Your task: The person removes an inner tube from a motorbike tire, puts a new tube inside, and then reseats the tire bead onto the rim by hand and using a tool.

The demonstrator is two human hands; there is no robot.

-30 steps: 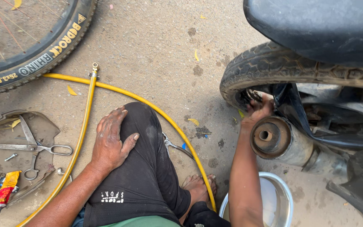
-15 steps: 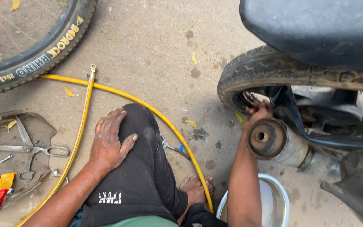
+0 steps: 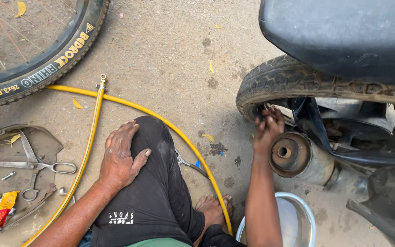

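My left hand point(image 3: 120, 156) rests flat on my left knee, on black trousers, fingers spread and holding nothing. My right hand point(image 3: 268, 127) reaches in at the motorcycle's rear tyre point(image 3: 298, 80), fingers curled around something small at the wheel rim behind the tyre; what it grips is hidden. Just to the right of that hand sits the round rusty end of the exhaust pipe point(image 3: 293, 154). The black motorcycle seat point(image 3: 344, 32) overhangs the tyre.
A yellow air hose point(image 3: 161, 121) with a metal nozzle point(image 3: 102, 81) loops around my knee on the concrete. A bicycle wheel point(image 3: 37, 68) lies at top left. A tray point(image 3: 46, 142) at left holds scissors point(image 3: 28, 164), a glue tube and small parts. A steel bowl point(image 3: 298, 219) stands below the exhaust.
My right hand has stayed at the wheel rim with small finger movements. The view has shifted slightly. My left hand has not moved.
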